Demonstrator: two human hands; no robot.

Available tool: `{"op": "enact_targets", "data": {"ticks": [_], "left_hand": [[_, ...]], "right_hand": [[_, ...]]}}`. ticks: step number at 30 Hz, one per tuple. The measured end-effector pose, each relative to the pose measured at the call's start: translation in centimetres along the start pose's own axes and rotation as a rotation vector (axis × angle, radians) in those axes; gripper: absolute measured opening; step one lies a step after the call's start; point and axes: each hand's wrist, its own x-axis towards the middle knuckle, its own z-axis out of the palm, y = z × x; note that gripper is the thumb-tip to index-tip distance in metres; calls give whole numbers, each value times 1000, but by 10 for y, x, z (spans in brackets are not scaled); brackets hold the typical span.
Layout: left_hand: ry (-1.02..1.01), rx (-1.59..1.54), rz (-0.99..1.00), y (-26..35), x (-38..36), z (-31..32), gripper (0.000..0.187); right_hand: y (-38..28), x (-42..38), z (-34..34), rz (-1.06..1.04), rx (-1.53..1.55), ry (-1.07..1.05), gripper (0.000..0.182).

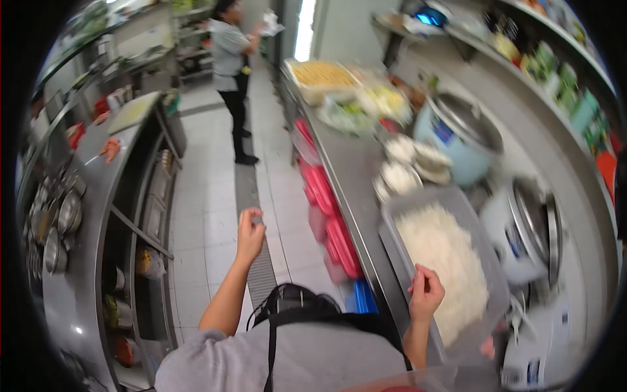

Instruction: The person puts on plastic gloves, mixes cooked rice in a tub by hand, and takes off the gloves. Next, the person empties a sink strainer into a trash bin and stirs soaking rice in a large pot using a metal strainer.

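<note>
My left hand is raised over the floor of the aisle, its fingers curled in loosely with nothing showing in them. On the other side, my right hand overlaps a grey plastic tub in this view, fingers bent and drawn together, also with nothing visible between them. White rice fills much of that tub, which sits on the steel counter. Just behind it are bowls heaped with white food.
Two large rice cookers stand along the wall. Farther up the counter is a tray of yellowish food. Pink-lidded bins line the floor below. Opposite, another steel counter holds metal bowls. A person stands in the aisle.
</note>
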Motion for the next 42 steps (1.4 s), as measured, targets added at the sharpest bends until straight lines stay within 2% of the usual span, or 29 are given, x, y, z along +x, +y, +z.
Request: {"op": "enact_targets", "data": {"ticks": [2, 3, 5, 9, 10, 11, 15, 17, 20, 23, 24, 26, 28, 29, 31, 32, 34, 37, 40, 41, 42], "left_hand": [[101, 244, 200, -12, 18, -41, 19], [151, 257, 211, -12, 26, -60, 19], [101, 300, 115, -5, 42, -96, 8], [179, 222, -1, -7, 84, -142, 10], [173, 217, -62, -4, 95, -148, 12], [167, 211, -123, -4, 108, -154, 16], [318, 227, -77, -29, 170, -176, 31], [397, 169, 63, -43, 211, -192, 39], [513, 276, 149, -68, 274, -231, 30], [619, 359, 101, -76, 334, -286, 21], [660, 468, 48, -79, 349, -309, 15], [711, 589, -53, -99, 366, -354, 12], [734, 649, 69, -136, 376, -401, 22], [746, 653, 38, -143, 378, -417, 22], [904, 318, -458, -157, 384, -443, 31], [910, 312, -476, -171, 388, -452, 31], [1088, 331, -220, -203, 409, -472, 32], [1085, 202, -206, -237, 465, -511, 35], [1006, 80, -287, -250, 553, -554, 26], [986, 77, -282, -247, 586, -565, 26], [893, 109, -358, -238, 624, -574, 22]], "right_hand": [[4, 26, 54, 84, 57, -53, 12], [3, 39, 82, 61, 89, -87, 12], [-1, 61, 142, 73, 135, -207, 11], [10, 81, 264, -4, 187, -415, 10], [30, 85, 291, -167, 120, -470, 10], [36, 87, 315, -194, 90, -537, 10], [42, 112, 411, -258, 100, -627, 10], [43, 135, 456, -228, 69, -579, 8], [67, 176, 533, -180, 135, -527, 8], [72, 222, 625, -173, 137, -548, 10], [69, 235, 660, -124, 209, -588, 10], [51, 250, 732, -50, 272, -666, 11], [36, 258, 808, -150, 274, -797, 10], [28, 258, 846, -194, 297, -889, 10], [19, 253, 926, -412, 253, -1029, 10], [11, 250, 961, -539, 255, -1066, 11], [12, 243, 1031, -627, 336, -1135, 13], [9, 242, 1117, -590, 298, -1245, 12], [57, 245, 1212, -490, 122, -1300, 14], [84, 248, 1242, -534, 5, -1328, 16], [103, 251, 1261, -561, -60, -1340, 17]]}}
